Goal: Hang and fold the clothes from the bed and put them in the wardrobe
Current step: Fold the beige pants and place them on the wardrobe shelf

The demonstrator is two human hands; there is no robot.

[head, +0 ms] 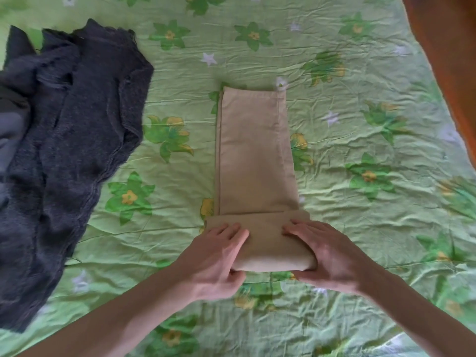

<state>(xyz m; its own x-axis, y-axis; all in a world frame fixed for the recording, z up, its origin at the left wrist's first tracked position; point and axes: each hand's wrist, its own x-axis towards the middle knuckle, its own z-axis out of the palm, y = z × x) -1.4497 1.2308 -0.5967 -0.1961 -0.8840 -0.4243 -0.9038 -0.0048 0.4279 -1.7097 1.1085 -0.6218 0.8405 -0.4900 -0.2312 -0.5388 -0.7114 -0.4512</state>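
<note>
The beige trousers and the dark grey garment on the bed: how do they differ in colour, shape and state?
The beige trousers lie flat as a long, narrow strip; the dark grey garment lies rumpled and spread out.
The trousers look smooth, the grey garment fuzzy.
The left hand and right hand grip the trousers' rolled near end; nothing touches the grey garment.
Both rest on the green flowered bedspread.

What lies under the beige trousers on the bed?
The green flowered sheet lies under the trousers. Both hands, left and right, grip the rolled near end, hiding the sheet beneath it.
</note>
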